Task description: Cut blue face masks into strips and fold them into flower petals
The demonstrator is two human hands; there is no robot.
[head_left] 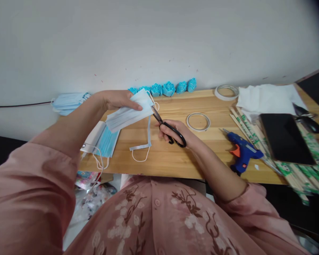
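Pinched between the thumb and fingers of my left hand [122,101] is a pale blue face mask [130,112], held above the table. My right hand [172,131] grips black-handled scissors [181,137], whose blades meet the mask's right edge. From that edge a narrow cut strip [149,131] hangs down and bends left near the tabletop, with a white ear loop [140,161] at its lower end. Another white ear loop [156,105] shows at the upper right of the mask. Below my left hand lie a bright blue mask piece [107,141] and a white one beside it.
Several blue folded flowers [168,88] line the wall. A mask stack [69,102] sits at back left. To the right are tape rolls [198,122], a blue glue gun [241,150], a black phone [285,138], wrapped chopsticks [295,177] and white tissue [266,99].
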